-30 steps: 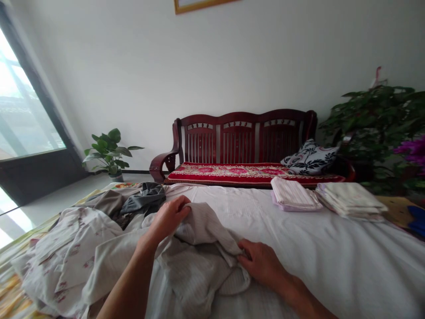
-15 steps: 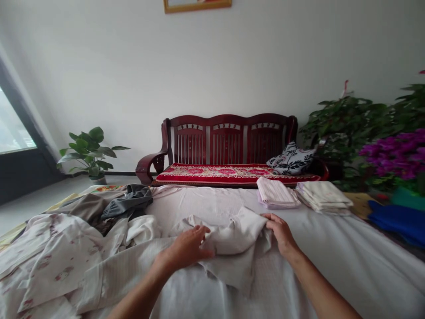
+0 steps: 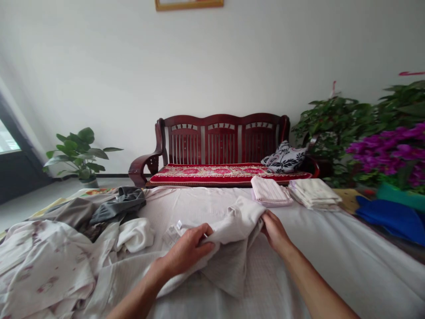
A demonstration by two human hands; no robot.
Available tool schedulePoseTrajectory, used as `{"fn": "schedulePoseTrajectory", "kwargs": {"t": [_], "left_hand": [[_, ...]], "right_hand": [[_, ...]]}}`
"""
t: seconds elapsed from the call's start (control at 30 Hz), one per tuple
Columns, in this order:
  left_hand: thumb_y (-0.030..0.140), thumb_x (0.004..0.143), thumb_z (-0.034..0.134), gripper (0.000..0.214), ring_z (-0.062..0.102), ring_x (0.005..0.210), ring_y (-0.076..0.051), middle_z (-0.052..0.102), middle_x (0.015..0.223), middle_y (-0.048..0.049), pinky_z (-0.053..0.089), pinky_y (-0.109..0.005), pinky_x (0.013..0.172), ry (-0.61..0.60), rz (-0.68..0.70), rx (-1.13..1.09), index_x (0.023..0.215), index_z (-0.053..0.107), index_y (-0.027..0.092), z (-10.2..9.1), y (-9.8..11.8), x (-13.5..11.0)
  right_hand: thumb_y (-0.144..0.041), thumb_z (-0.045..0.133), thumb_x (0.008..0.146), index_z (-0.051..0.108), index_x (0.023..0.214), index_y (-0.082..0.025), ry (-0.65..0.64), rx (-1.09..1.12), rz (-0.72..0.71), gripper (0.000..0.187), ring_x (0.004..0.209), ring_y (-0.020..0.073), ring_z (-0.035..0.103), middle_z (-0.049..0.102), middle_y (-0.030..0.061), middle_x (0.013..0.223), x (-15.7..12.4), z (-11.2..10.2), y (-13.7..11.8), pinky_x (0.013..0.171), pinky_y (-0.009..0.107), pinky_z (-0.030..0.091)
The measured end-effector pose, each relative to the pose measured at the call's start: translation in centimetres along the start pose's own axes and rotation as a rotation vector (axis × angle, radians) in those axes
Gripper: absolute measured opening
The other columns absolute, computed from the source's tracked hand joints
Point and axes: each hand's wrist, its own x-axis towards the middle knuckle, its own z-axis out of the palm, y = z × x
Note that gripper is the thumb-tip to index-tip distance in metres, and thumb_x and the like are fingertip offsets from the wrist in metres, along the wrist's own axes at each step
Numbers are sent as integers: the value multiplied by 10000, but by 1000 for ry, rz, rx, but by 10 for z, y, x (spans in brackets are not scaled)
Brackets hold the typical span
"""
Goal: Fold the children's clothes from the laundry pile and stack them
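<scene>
A pale grey-beige garment [image 3: 229,248] lies crumpled on the white sheet [image 3: 332,261] in front of me. My left hand [image 3: 187,250] pinches its near left part, fingers closed on the cloth. My right hand [image 3: 274,230] grips the garment's right edge, fingers curled into the fabric. A small white label [image 3: 179,224] shows just beyond my left hand. The garment hangs slightly raised between both hands.
A heap of unfolded clothes [image 3: 66,248] fills the left, with a dark grey piece [image 3: 119,201] on top. Two folded stacks [image 3: 270,191] [image 3: 315,193] lie at the far right. Beyond stand a red wooden bench [image 3: 222,153], potted plants [image 3: 78,153] and purple flowers [image 3: 395,150].
Both hands have carried the garment away from the heap toward the middle and spread it apart. My right hand moved up and right; the view turned right.
</scene>
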Motion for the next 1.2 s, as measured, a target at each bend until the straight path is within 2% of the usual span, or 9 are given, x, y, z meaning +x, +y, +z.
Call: {"fn": "schedulePoseTrajectory", "kwargs": {"t": [0.1,0.2,0.3,0.43,0.6,0.77,0.93,1.07,1.2], "left_hand": [[277,848,603,171,604,842,-148,684,946,22,414,-229,737,-123,123,-89,1012,623,230,9,17,-6],[358,898,583,245,631,917,-176,703,1041,-14,434,-254,794,-207,84,-75,1102,630,229,18,19,-9],[401,957,488,264,634,912,-198,700,986,-35,429,-283,793,-149,-25,43,1050,648,212,25,15,-10],[443,907,566,277,627,878,-205,665,1008,-33,428,-301,798,-146,-84,181,1048,663,225,33,12,-12],[364,770,729,239,568,977,-194,615,1069,-19,422,-267,854,-184,7,143,942,639,226,40,15,-14],[254,722,720,195,525,868,-150,599,894,32,389,-244,791,-223,122,109,813,552,215,34,12,-14],[302,709,700,219,471,703,-133,569,803,49,287,-257,603,-351,59,152,836,538,227,21,8,-15],[275,748,617,150,473,700,-138,538,744,38,278,-265,614,-325,48,170,711,487,208,12,5,-12],[324,848,520,186,495,725,-143,543,744,28,348,-256,653,-198,13,-27,712,488,202,2,-7,-6]], "right_hand": [[-444,706,721,722,975,-253,-79,264,53,318,776,200,667,769,2,892,-6,16,-7,634,293,501],[-417,692,733,735,986,-248,-173,299,101,308,828,209,681,776,9,920,-7,18,-2,676,303,514],[-307,695,646,750,906,-227,-244,257,109,278,841,215,685,780,4,894,-3,6,6,726,307,516],[-297,643,599,718,724,-231,-293,272,180,160,856,248,690,774,23,807,2,-13,1,800,354,519],[-407,581,689,677,682,-254,-279,192,204,181,782,267,689,756,60,748,4,-24,-5,732,375,517],[-533,595,753,689,745,-246,-202,75,157,303,817,269,684,760,67,836,2,-33,-8,742,371,517],[-494,738,748,707,1170,-271,-502,112,153,478,992,261,683,754,51,1116,-16,-32,-24,822,340,510],[-448,793,719,753,1060,-207,-611,40,160,420,877,243,691,772,72,1023,-17,-31,-21,768,324,501],[-401,799,666,758,903,-196,-425,25,113,316,738,203,659,770,29,855,-8,-32,-12,666,283,465]]}}
